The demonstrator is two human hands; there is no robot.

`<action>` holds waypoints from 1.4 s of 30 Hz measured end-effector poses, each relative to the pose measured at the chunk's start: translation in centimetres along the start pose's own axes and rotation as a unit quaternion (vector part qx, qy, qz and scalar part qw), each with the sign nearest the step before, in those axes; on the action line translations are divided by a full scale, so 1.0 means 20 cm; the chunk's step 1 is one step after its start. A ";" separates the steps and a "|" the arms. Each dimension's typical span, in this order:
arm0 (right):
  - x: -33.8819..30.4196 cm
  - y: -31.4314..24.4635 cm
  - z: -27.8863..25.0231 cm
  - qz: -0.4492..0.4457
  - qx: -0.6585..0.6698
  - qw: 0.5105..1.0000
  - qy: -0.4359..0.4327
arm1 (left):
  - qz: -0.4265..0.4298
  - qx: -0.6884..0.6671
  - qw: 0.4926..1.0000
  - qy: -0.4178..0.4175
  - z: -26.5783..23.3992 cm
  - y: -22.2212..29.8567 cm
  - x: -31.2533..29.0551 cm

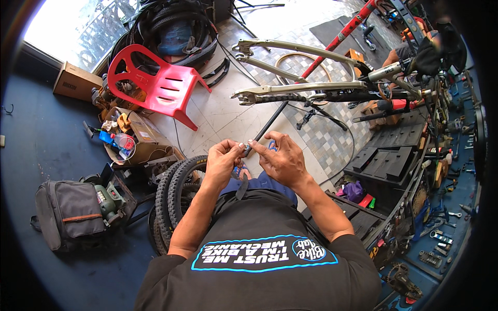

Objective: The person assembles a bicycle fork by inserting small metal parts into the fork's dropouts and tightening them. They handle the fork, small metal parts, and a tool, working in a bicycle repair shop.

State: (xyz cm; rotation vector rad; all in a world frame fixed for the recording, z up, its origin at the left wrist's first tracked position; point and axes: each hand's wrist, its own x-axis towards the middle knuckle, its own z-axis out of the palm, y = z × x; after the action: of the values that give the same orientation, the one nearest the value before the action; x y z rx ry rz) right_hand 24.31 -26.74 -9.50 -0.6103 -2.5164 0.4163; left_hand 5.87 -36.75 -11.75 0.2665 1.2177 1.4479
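Note:
In front of my torso, my left hand [223, 159] and my right hand [283, 159] meet at the fingertips. Between them is a small round metal part [247, 147], silvery and too small to identify. My left thumb and forefinger pinch it from one side. From the other side, my right fingertips press against it, the rest of the fingers curled. Beyond the hands, a bare pale gold bicycle frame [295, 89] is held up to the right, its rear end pointing left. A chain runs along its lower stay.
A red plastic chair [155, 85] stands at the far left, near piled tyres [171, 31]. Bicycle tyres [174, 189] lean by my left arm. A grey bag [70, 210] and an open cardboard box [137, 137] are left. Tools line the blue bench [441, 243] at right.

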 end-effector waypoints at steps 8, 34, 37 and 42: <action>-0.01 -0.01 0.06 0.177 0.270 0.946 -0.033 | 0.048 0.082 0.996 0.001 0.02 0.00 -0.04; 0.05 0.22 0.32 0.246 0.386 0.882 0.113 | -0.157 -0.115 0.980 -0.037 0.03 -0.07 0.22; 0.16 0.32 0.39 0.212 0.247 0.926 0.191 | -0.141 -0.109 0.984 -0.011 0.02 -0.07 0.22; 0.27 0.47 0.54 0.159 0.186 0.937 0.249 | -0.126 -0.077 0.989 0.002 -0.01 -0.04 0.20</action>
State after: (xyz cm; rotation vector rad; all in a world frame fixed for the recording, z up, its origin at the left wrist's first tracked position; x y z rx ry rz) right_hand 17.53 -17.84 -19.87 -0.8467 -1.8003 0.7303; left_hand 5.02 -33.63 -14.36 0.0023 1.0934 1.3141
